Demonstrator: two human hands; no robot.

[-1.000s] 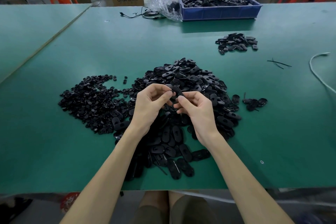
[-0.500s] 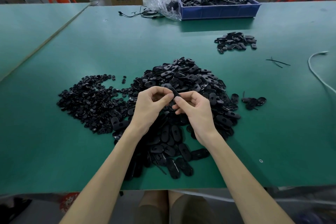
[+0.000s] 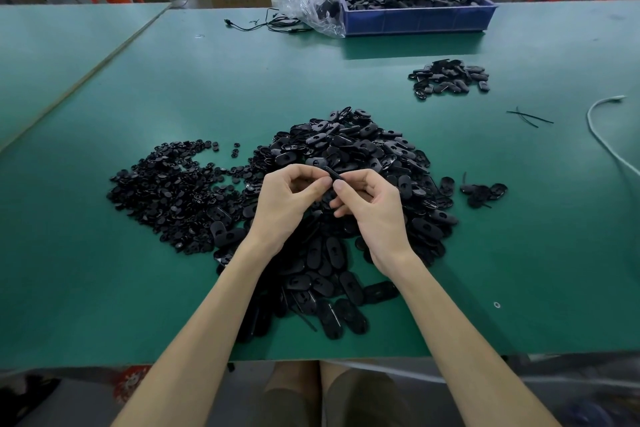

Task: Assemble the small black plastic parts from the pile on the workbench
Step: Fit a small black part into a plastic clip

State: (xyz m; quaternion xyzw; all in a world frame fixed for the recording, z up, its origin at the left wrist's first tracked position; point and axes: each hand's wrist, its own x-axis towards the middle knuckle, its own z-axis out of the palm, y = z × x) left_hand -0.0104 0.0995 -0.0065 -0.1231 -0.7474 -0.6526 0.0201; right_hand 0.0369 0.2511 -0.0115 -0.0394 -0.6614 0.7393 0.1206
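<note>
- While it hovers above the near half of the heap, one small black part (image 3: 333, 174) is pinched from both sides. The left hand (image 3: 287, 204) grips its left end between curled thumb and forefinger, and the right hand (image 3: 374, 211) grips its right end the same way.
- The two thumb tips almost touch at the part. The fingers hide how its pieces fit together.
- Beneath the hands lies the main pile (image 3: 363, 149) of oval black shells, running down towards the near edge of the green worktop (image 3: 242, 80).
- Just to its left, touching it, is a flatter spread of small round pieces (image 3: 166, 191).
- Right of the main pile a few loose parts (image 3: 485, 194) lie apart from it, and farther back on that side sits a smaller heap (image 3: 450, 76).
- At the far edge a blue bin (image 3: 415, 19) is full of black parts. A clear plastic bag (image 3: 311, 7) rests against its left end, with a black cable (image 3: 273, 22) just beside the bag.
- Thin black strips (image 3: 530, 117) and a white cord (image 3: 602, 135) lie on the right side.
</note>
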